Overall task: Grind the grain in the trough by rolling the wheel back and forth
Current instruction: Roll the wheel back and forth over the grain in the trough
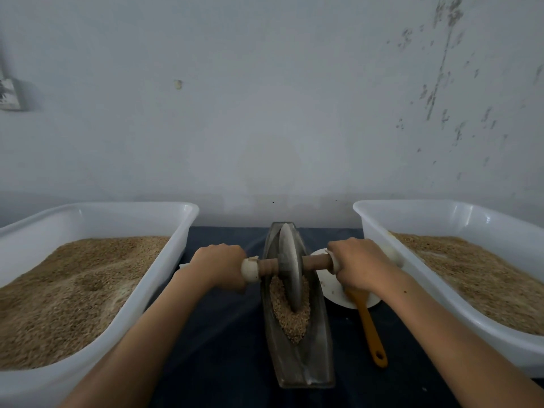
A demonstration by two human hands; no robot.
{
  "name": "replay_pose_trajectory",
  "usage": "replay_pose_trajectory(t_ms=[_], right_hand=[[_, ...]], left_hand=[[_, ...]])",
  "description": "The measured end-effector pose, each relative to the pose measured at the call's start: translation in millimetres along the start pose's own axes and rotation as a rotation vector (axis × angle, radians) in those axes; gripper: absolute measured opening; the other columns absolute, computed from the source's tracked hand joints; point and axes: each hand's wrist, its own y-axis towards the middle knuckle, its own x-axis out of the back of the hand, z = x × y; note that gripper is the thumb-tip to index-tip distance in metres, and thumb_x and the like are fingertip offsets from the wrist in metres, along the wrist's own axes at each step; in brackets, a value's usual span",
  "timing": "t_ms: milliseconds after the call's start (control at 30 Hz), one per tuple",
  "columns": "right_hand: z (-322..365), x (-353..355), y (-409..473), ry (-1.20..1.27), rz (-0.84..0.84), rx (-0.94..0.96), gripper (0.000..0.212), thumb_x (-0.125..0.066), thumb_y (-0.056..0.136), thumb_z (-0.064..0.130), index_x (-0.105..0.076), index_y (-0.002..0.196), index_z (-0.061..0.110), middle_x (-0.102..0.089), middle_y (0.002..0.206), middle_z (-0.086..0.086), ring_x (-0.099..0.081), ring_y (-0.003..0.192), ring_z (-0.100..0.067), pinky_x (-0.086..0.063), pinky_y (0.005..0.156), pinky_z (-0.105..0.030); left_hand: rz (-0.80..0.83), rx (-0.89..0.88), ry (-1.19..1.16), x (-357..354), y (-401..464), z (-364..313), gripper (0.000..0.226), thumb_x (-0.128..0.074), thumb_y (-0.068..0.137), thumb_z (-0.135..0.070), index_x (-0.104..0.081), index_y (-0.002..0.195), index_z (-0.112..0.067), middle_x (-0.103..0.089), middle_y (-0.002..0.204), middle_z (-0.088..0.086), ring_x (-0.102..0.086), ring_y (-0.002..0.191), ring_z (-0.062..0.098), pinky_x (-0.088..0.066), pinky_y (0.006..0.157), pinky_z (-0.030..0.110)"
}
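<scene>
On the dark blue cloth-covered table [223, 334], between two bins, a narrow boat-shaped grey metal trough [297, 360] lies lengthwise away from the person, and the flat grey metal grinding wheel [291, 269] stands upright in its groove, toward the far half. A turned wooden axle [316, 261] runs through the wheel's centre, with pale wrapping at each end. The left hand [219, 265] has its fingers curled over the left end of the axle, and the right hand [357, 265] is wrapped the same way round the right end, so both are clamped firmly on the handle. The tan grain [290, 319] in the trough is heaped around and just in front of the wheel's lower edge; it looks coarse and largely whole, with no fine flour visible, so my judgement is that the grinding is at an early or middle stage and many more passes remain. Counting: one trough, one wheel on one axle, two hands. There are two large white plastic tubs, the left tub [188, 213] and the right tub [365, 213], each holding a deep bed of similar grain. One white round plate [332, 293] sits just right of the trough, and one orange-handled brush or spatula [371, 331] rests partly on it, its head hidden under the right wrist.
</scene>
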Motion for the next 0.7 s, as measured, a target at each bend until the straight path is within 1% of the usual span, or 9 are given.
replay_pose_trajectory(t_ms=[67, 167, 267, 333, 467, 567, 700], right_hand=[[1.5, 3.5, -0.1, 0.003, 0.04, -0.009, 0.017, -0.059, 0.086, 0.017, -0.046, 0.086, 0.027, -0.055, 0.086, 0.005, -0.056, 0.083, -0.014, -0.046, 0.083, -0.031], [1.3, 2.1, -0.4, 0.019, 0.04, -0.018, 0.017, -0.059, 0.086, 0.016, -0.046, 0.086, 0.028, -0.055, 0.086, 0.005, -0.056, 0.083, -0.014, -0.045, 0.082, -0.03], [-1.1, -5.5, 0.6, 0.003, -0.043, -0.008, 0.021, -0.057, 0.088, 0.015, -0.041, 0.085, 0.029, -0.056, 0.088, 0.006, -0.052, 0.081, -0.014, -0.041, 0.082, -0.03], [-2.5, -10.9, 2.3, 0.004, -0.112, 0.0, 0.024, -0.056, 0.088, 0.015, -0.037, 0.086, 0.03, -0.057, 0.089, 0.007, -0.054, 0.084, -0.014, -0.041, 0.085, -0.032], [-4.1, -18.1, 3.6, -0.018, -0.178, 0.011, 0.027, -0.057, 0.087, 0.015, -0.035, 0.085, 0.031, -0.05, 0.085, 0.011, -0.055, 0.086, -0.014, -0.038, 0.084, -0.031], [-4.6, -16.4, 3.7, -0.009, -0.164, 0.017, 0.027, -0.057, 0.087, 0.015, -0.036, 0.085, 0.031, -0.05, 0.084, 0.011, -0.054, 0.084, -0.013, -0.037, 0.082, -0.03], [-2.8, -8.7, 2.2, -0.035, -0.099, 0.029, 0.022, -0.058, 0.085, 0.015, -0.041, 0.087, 0.029, -0.05, 0.083, 0.007, -0.048, 0.078, -0.013, -0.036, 0.077, -0.029]], left_hand=[[0.004, -0.005, 0.001, -0.2, 0.3, 0.6, 0.034, -0.072, 0.074, -0.037, -0.061, 0.105, -0.026, -0.056, 0.084, -0.008, -0.055, 0.08, 0.014, -0.045, 0.073, 0.03], [-0.04, 0.003, -0.009, -2.3, 1.1, 0.8, 0.032, -0.072, 0.076, -0.036, -0.061, 0.104, -0.025, -0.057, 0.085, -0.007, -0.058, 0.083, 0.015, -0.048, 0.077, 0.031], [-0.154, 0.004, -0.002, -4.7, -0.8, -1.6, 0.025, -0.068, 0.079, -0.036, -0.06, 0.099, -0.026, -0.06, 0.088, -0.006, -0.06, 0.088, 0.016, -0.046, 0.077, 0.03], [-0.223, -0.002, -0.006, -5.8, -2.5, -2.7, 0.02, -0.065, 0.081, -0.035, -0.058, 0.098, -0.025, -0.063, 0.094, -0.005, -0.06, 0.089, 0.017, -0.044, 0.076, 0.03], [-0.303, -0.001, -0.001, -8.7, -3.7, -4.2, 0.014, -0.061, 0.084, -0.034, -0.054, 0.093, -0.025, -0.063, 0.095, -0.004, -0.061, 0.089, 0.018, -0.044, 0.074, 0.03], [-0.27, 0.005, 0.0, -8.9, -2.5, -3.5, 0.016, -0.062, 0.083, -0.033, -0.057, 0.095, -0.025, -0.064, 0.094, -0.005, -0.06, 0.086, 0.016, -0.044, 0.075, 0.029], [-0.102, 0.02, -0.013, -6.2, 0.0, 0.8, 0.028, -0.069, 0.078, -0.035, -0.061, 0.102, -0.024, -0.06, 0.089, -0.006, -0.056, 0.08, 0.013, -0.044, 0.073, 0.028]])
